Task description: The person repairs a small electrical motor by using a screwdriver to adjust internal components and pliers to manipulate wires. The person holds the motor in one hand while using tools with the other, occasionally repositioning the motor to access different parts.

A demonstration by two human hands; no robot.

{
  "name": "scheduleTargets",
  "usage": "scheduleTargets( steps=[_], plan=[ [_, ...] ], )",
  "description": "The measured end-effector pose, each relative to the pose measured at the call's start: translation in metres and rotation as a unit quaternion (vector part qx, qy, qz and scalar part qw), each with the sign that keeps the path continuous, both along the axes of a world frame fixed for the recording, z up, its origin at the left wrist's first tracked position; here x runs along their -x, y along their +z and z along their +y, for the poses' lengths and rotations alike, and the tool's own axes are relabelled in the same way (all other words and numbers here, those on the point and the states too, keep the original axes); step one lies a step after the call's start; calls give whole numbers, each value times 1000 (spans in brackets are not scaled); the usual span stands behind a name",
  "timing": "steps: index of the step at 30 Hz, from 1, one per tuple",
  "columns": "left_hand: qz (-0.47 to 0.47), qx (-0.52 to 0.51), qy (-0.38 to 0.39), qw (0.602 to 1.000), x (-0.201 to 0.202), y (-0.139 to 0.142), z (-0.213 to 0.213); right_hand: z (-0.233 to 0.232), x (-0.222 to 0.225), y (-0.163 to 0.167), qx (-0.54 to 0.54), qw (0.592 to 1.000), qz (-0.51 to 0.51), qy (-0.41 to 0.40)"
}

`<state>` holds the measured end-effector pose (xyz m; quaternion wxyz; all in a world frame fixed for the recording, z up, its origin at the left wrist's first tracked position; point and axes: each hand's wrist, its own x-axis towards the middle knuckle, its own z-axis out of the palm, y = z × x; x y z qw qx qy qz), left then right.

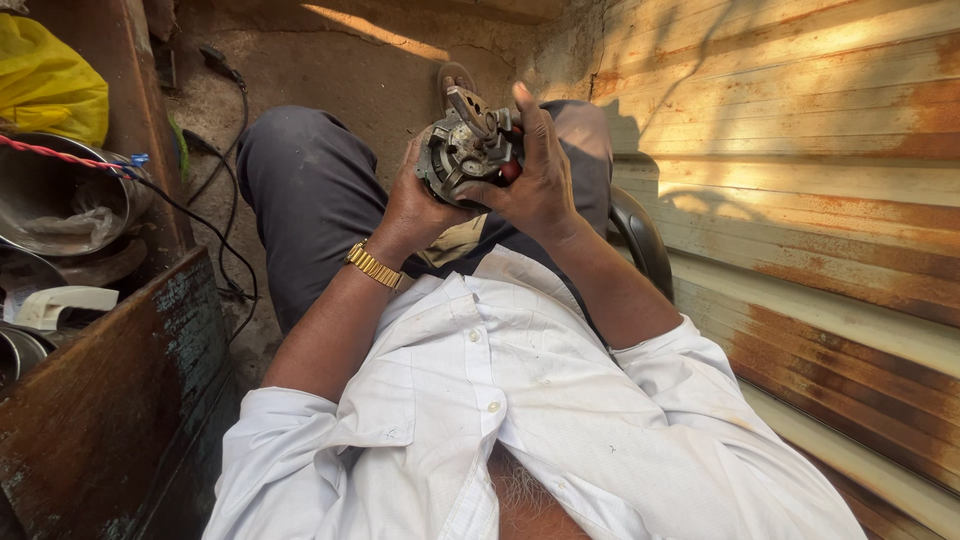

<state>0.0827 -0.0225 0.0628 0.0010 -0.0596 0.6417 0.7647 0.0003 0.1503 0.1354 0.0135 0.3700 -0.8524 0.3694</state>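
rusty metal wall (820, 200) at right, wooden box (110, 400) at lower left. upper centre: round metal motor part (468, 150), gripped between left hand (415, 205) and right hand (535, 175), fingers of both curled closed around it. gold watch (373, 266) on left wrist.

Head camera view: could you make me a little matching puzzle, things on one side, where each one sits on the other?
Things:
1. round metal motor part
2. gold wristwatch
3. yellow bag
4. rusty corrugated wall

Places:
A. top left corner
B. left wrist
C. between both hands
D. along the right side

Pairs: 1-C, 2-B, 3-A, 4-D
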Motion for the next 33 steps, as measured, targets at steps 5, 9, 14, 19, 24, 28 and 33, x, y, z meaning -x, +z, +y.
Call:
scheduleTargets(
  steps=[5, 9, 14, 19, 24, 28, 33],
  plan=[
    [9, 3, 5, 1000, 0, 3, -3, 8, 4, 4, 26, 991, -124, 31],
    [17, 54, 5, 998, 1, 4, -3, 18, 8, 6, 1, 992, -119, 37],
    [16, 43, 2, 999, 1, 4, -3, 20, 9, 5, -16, 992, -119, 34],
    [10, 46, 2, 999, 2, 5, -3, 17, 11, 6, -2, 989, -143, 40],
    [18, 55, 11, 998, 2, 4, -4, 15, 12, 8, 13, 987, -148, 53],
    [-3, 53, -4, 999, 3, 3, -4, 16, 15, 11, 19, 981, -179, 73],
    [-2, 59, -8, 998, 4, -1, -3, 18, 19, 15, 22, 970, -225, 94]
  ],
)
